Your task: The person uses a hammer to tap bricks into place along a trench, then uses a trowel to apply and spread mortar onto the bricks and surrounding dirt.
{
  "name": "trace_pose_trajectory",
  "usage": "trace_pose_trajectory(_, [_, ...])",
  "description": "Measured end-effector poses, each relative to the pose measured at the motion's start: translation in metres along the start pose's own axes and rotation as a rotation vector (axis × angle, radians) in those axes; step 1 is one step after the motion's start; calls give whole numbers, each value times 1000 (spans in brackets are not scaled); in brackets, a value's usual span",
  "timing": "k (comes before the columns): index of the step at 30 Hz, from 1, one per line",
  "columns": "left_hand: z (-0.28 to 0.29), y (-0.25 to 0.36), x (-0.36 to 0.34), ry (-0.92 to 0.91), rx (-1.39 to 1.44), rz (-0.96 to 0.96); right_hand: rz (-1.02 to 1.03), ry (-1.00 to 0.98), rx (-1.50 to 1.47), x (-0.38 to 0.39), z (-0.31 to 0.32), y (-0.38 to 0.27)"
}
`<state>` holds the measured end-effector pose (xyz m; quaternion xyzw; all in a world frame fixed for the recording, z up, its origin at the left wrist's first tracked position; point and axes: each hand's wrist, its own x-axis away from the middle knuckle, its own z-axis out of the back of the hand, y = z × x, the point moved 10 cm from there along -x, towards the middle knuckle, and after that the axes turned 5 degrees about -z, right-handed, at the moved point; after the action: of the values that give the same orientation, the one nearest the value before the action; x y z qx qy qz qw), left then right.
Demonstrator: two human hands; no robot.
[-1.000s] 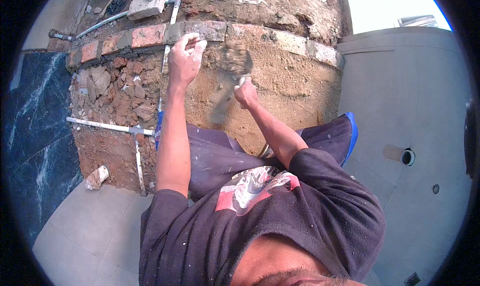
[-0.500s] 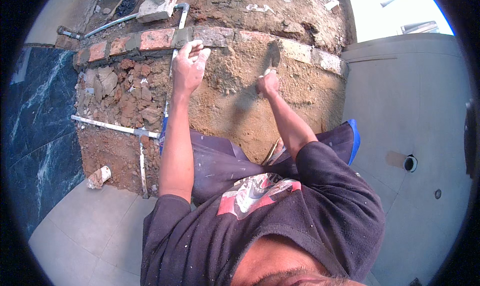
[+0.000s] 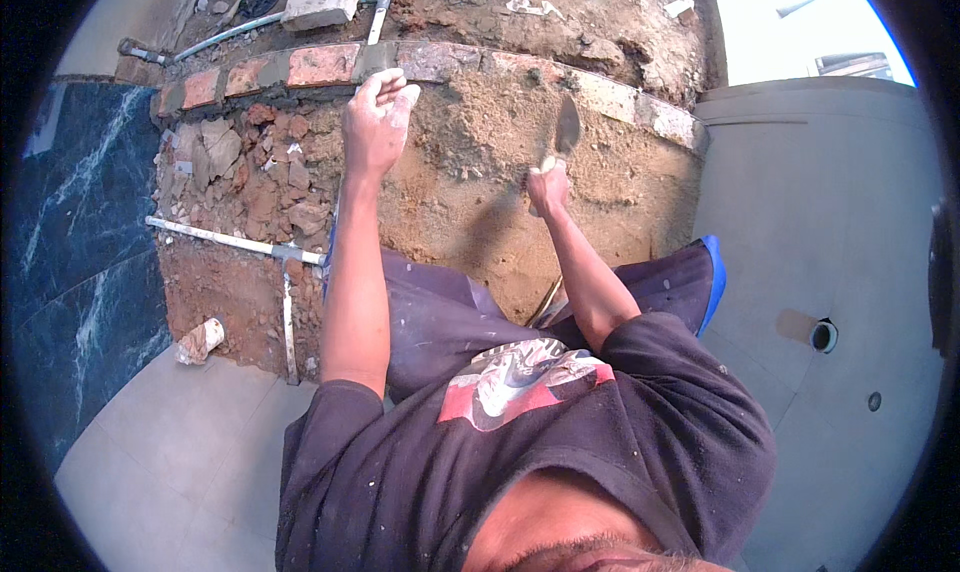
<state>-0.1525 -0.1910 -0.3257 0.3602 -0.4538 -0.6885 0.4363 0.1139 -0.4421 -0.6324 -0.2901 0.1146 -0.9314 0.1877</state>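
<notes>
My right hand (image 3: pixel 548 184) grips a trowel (image 3: pixel 569 125) by its handle, the blade pointing away from me over rough, sandy mortar (image 3: pixel 500 112). Ahead of the blade runs a curved row of bricks (image 3: pixel 325 64) with grey mortar in the joints. My left hand (image 3: pixel 380 122) is at the near side of this row, beside a grey joint. Its fingers are loosely bent with the thumb apart, and nothing shows in them. Whether its fingertips touch the bricks I cannot tell.
Broken rubble (image 3: pixel 215 157) fills the left of the bed. A white pipe (image 3: pixel 220 236) crosses the soil, and a capped pipe stub (image 3: pixel 202 340) sticks up nearby. Dark marbled tiles (image 3: pixel 90 242) lie left. Grey flooring with a pipe hole (image 3: pixel 823 335) is right.
The trowel has come a little to the right and toward me, its blade now showing broader. My left hand stays near the brick row. The whole view has shifted slightly.
</notes>
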Motion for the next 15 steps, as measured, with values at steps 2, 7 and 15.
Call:
trace_pose_trajectory(2, [-3, -1, -4, -4, 42, -2, 4, 42, -92, -3, -18, 15])
trace_pose_trajectory(7, [8, -12, 1, 27, 67, 24, 205, -132, -333, 103, -71, -93])
trace_pose_trajectory(15, [23, -21, 4, 94, 100, 23, 167, -237, -150, 109, -67, -180])
